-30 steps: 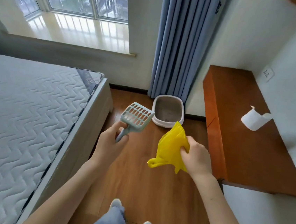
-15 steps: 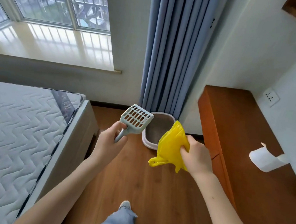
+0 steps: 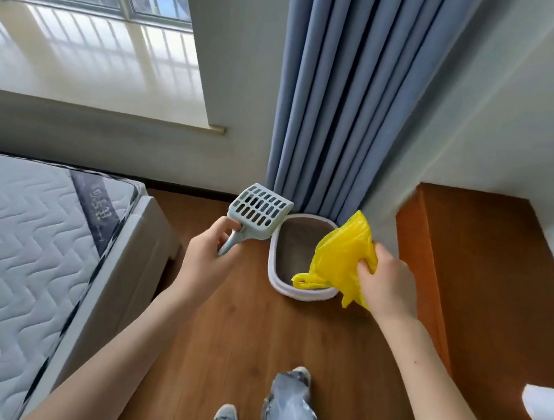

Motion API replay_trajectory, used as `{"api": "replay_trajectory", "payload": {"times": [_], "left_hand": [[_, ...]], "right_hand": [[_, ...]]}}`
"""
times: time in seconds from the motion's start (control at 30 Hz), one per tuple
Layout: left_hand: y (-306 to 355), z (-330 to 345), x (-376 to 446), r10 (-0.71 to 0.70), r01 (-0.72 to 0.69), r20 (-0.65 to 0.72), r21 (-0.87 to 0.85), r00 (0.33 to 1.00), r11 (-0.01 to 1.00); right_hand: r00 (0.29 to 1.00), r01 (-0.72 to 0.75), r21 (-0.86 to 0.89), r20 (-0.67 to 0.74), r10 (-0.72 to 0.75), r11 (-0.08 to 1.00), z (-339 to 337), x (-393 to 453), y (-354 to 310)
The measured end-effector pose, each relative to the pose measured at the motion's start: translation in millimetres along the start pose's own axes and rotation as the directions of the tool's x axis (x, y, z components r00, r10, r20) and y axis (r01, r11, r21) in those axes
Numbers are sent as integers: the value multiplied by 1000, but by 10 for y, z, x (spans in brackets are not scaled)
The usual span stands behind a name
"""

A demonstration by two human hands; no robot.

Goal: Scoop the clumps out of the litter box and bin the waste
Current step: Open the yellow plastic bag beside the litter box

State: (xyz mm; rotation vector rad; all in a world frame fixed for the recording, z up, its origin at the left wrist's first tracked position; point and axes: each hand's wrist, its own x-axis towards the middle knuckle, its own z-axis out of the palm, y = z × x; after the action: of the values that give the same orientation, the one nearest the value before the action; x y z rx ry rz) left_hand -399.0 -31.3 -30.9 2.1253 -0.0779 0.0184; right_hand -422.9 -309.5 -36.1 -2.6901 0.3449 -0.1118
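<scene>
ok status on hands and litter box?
Left hand grips scoop. Right hand grips yellow bag. Litter box on floor ahead, unscooped. Path clear.

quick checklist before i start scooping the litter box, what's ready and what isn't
1. Scoop in hand: ok. The left hand grips the handle of the scoop, which is held in the air.
2. Bag in hand: ok. The right hand holds the yellow bag.
3. Bag opened to take waste: not ok. It is bunched up.
4. Litter box reachable: ok. The litter box sits uncovered on the floor ahead, by the curtain.
5. Clumps located: cannot tell. The bag hides part of the litter.
6. Bin nearby: cannot tell. None is in view.
</scene>
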Motion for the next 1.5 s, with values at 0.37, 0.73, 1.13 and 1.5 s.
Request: {"api": "replay_trajectory", "payload": {"times": [0.37, 0.73, 1.13, 1.5], "left_hand": [[-915, 1268, 1261, -94, 93, -43, -19, 995, 995], [-3059, 2759, 2230, 10, -7, 117, -25, 993, 1000], [-5254, 4282, 3099, 180, -161, 310, -86, 933, 983], [-6071, 5169, 3657, 163, -98, 346, -197, 924, 975]], "right_hand": [[996, -46, 55, 85, 41, 997, 1260, 1535, 728], [990, -140, 59, -4, 140, 988, 3404, 2228, 1691], [996, -92, 160, 4, 93, 983, 5676, 3158, 2931], [973, -229, 334, 82, 214, 915, 6532, 3843, 3409]]}}
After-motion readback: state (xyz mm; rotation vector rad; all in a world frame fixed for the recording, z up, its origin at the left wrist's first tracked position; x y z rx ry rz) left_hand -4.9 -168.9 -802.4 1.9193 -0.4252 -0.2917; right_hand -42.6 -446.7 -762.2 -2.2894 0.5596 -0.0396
